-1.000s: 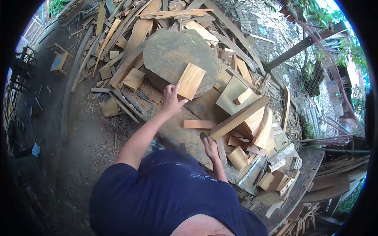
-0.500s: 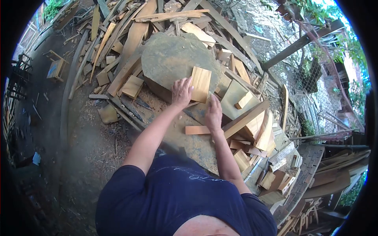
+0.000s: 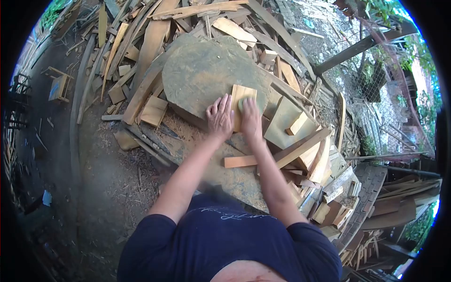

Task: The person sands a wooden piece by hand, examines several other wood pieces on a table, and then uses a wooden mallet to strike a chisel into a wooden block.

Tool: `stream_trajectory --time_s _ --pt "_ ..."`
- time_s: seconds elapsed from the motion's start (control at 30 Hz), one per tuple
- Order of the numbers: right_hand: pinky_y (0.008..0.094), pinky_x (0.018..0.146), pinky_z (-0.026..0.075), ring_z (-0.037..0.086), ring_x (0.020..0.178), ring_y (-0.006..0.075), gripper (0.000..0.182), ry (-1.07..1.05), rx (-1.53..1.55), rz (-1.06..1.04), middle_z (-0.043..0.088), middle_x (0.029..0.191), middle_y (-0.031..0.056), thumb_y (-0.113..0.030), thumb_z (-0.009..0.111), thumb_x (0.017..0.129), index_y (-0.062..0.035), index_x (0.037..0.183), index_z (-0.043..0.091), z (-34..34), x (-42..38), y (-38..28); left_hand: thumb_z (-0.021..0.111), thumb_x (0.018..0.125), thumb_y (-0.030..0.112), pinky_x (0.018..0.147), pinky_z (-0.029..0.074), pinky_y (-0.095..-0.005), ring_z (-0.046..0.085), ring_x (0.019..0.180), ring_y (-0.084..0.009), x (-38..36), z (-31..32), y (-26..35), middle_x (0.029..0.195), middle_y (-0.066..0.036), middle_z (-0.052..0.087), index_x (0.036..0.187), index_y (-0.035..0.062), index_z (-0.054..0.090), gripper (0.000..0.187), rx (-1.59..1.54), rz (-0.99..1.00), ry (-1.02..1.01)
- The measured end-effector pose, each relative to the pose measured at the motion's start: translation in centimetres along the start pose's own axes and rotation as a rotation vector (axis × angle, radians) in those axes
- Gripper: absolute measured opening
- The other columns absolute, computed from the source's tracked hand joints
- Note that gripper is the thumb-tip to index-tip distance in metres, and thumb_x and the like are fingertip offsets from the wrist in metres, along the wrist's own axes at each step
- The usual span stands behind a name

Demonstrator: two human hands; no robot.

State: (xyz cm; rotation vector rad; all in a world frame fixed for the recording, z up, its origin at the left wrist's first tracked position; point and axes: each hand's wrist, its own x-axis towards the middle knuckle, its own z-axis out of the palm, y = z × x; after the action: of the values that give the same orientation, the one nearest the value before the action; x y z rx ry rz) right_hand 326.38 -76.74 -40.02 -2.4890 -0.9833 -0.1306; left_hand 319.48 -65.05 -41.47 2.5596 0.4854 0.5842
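A flat rectangular wooden block [image 3: 245, 91] lies on the near right part of a broad tree stump [image 3: 197, 70]. My left hand [image 3: 220, 117] rests at the block's left edge, fingers stretched out and slightly apart. Over the block's right side is my right hand [image 3: 250, 117], its fingers pressing a small pale-green pad [image 3: 241, 104] against the wood. The fingers cover most of the pad. Both forearms reach forward, and the near part of the block is partly hidden between the hands.
Offcuts and planks are heaped behind the stump. To the right a long wooden bar [image 3: 300, 148] leans over more pieces, near a small block [image 3: 297, 123]. An orange-brown strip [image 3: 240, 161] lies before my right forearm. Another block [image 3: 154, 111] sits left of the stump.
My right hand has moved from beside the block's near right corner up onto its face, with the green pad now showing under the fingers. The view has shifted slightly.
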Motion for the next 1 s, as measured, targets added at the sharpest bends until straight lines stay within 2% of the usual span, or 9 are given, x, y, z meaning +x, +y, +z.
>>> stream_trajectory --time_s 0.1,0.23,0.3,0.5,0.57,0.77,0.87,0.93,1.0 --pt "0.0481 0.112 0.028 0.036 0.136 0.0394 0.052 -0.095 -0.031 0.035 0.041 0.142 0.0269 0.002 0.047 0.084 0.0032 0.135 0.044 -1.3 -6.5 -3.5 0.034 0.096 0.032 0.108 0.021 -0.0439 0.034 0.132 -0.0246 0.3 0.1 -0.1 0.147 -0.006 0.040 0.144 0.0096 0.040 0.053 0.004 -0.038 -0.020" --pt "0.0479 0.112 0.029 0.036 0.135 0.0400 0.048 0.056 0.029 -0.013 0.042 0.141 0.0263 -0.002 0.050 0.085 0.0041 0.133 0.046 -0.4 1.8 -0.9 0.037 0.095 0.029 0.107 0.022 -0.0437 0.036 0.131 -0.0251 0.2 -0.3 -0.1 0.145 -0.007 0.043 0.141 0.0086 0.043 0.051 -0.018 -0.028 -0.041" --pt "0.0473 0.113 0.027 0.033 0.137 0.0391 0.047 -0.063 0.010 0.046 0.039 0.144 0.0256 -0.005 0.049 0.086 0.0032 0.133 0.046 -0.3 7.0 0.8 0.038 0.095 0.028 0.106 0.023 -0.0441 0.038 0.130 -0.0259 0.2 -0.6 0.0 0.143 -0.007 0.044 0.141 0.0085 0.043 0.050 -0.043 -0.036 -0.033" --pt "0.0493 0.113 0.028 0.036 0.136 0.0396 0.047 -0.025 -0.015 0.011 0.042 0.142 0.0253 0.001 0.047 0.087 0.0029 0.133 0.048 -0.1 -4.7 -2.0 0.038 0.094 0.025 0.106 0.023 -0.0456 0.039 0.129 -0.0269 0.4 -0.2 0.2 0.141 -0.008 0.046 0.137 0.0092 0.048 0.047 -0.046 -0.074 -0.002" --pt "0.0499 0.112 0.029 0.038 0.135 0.0401 0.046 -0.039 -0.059 0.005 0.045 0.140 0.0260 0.003 0.048 0.085 0.0035 0.131 0.050 -0.6 -4.2 -2.1 0.043 0.093 0.025 0.103 0.028 -0.0448 0.041 0.129 -0.0239 0.4 -0.1 0.0 0.141 -0.005 0.047 0.138 0.0126 0.048 0.047 -0.007 -0.064 -0.004" --pt "0.0473 0.109 0.034 0.041 0.131 0.0427 0.041 0.006 -0.075 -0.043 0.049 0.135 0.0269 0.001 0.045 0.087 0.0062 0.127 0.051 0.2 6.8 0.7 0.045 0.090 0.021 0.105 0.025 -0.0444 0.038 0.131 -0.0251 0.3 -0.7 0.0 0.142 -0.008 0.046 0.139 0.0089 0.045 0.051 -0.101 -0.091 -0.028" --pt "0.0494 0.110 0.031 0.039 0.133 0.0414 0.046 0.044 -0.035 -0.027 0.045 0.139 0.0257 0.003 0.047 0.086 0.0044 0.131 0.049 0.0 -1.0 -0.6 0.044 0.090 0.022 0.104 0.025 -0.0432 0.038 0.130 -0.0241 0.2 -0.3 -0.2 0.142 -0.007 0.045 0.140 0.0093 0.045 0.051 -0.094 -0.090 -0.026" --pt "0.0512 0.111 0.030 0.037 0.135 0.0422 0.048 -0.073 -0.060 -0.026 0.044 0.140 0.0259 0.004 0.049 0.086 0.0040 0.133 0.048 -1.1 -5.7 -2.2 0.044 0.090 0.024 0.104 0.026 -0.0429 0.038 0.129 -0.0227 -0.1 0.5 -0.2 0.142 -0.007 0.045 0.138 0.0106 0.048 0.051 -0.066 -0.095 0.005" --pt "0.0500 0.111 0.030 0.037 0.135 0.0417 0.045 -0.041 -0.054 -0.059 0.044 0.140 0.0267 0.003 0.048 0.088 0.0042 0.133 0.048 -0.7 -4.3 -2.0 0.045 0.090 0.024 0.104 0.026 -0.0435 0.038 0.130 -0.0227 -0.1 0.5 -0.2 0.141 -0.007 0.046 0.136 0.0113 0.050 0.049 -0.083 -0.101 0.025"
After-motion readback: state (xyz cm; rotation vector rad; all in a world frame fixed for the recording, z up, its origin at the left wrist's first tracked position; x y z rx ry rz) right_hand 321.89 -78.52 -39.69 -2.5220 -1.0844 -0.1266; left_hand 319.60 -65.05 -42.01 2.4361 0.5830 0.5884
